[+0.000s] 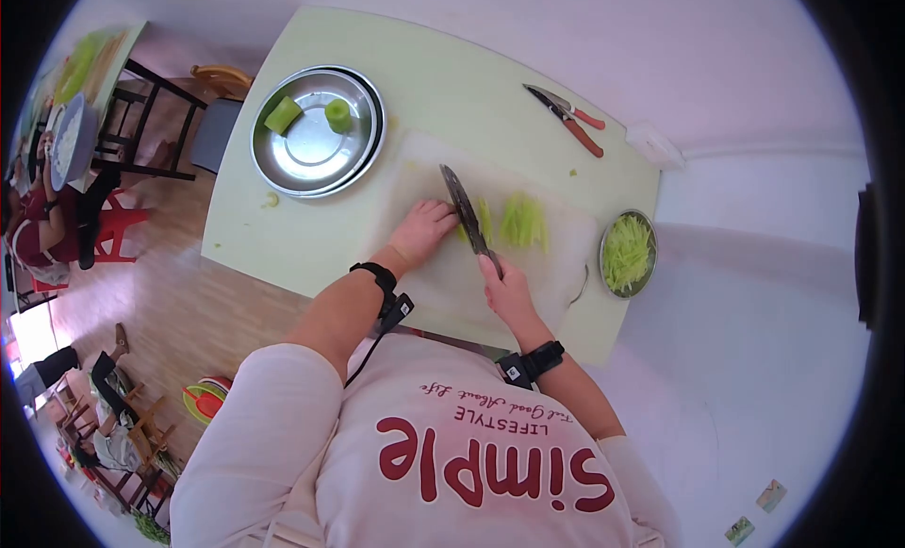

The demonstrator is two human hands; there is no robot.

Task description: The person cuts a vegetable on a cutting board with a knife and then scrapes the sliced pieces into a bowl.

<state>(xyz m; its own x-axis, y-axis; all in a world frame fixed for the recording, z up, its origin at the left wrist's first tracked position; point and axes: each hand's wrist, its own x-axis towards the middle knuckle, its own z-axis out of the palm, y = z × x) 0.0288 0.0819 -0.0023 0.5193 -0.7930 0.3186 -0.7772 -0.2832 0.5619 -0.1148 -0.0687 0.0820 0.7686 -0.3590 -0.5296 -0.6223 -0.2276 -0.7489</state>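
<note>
My right hand (509, 289) is wrapped round the handle of a kitchen knife (459, 194), whose dark blade points away from me over a pale cutting board (542, 274). Just left of the blade, my left hand (426, 232) has its fingers curled down on a light green vegetable piece (463, 233), most of it hidden by fingers and blade. Some thin green slices (485, 218) show along the blade's right side. A bunch of sliced green strips (523, 220) lies farther right on the board.
Stacked metal plates (316, 175) at the back left hold two green vegetable chunks (283, 115). Two small knives (570, 124) lie at the back right. A bowl of green shreds (628, 253) stands by the table's right edge. Other people (52, 218) sit at the far left.
</note>
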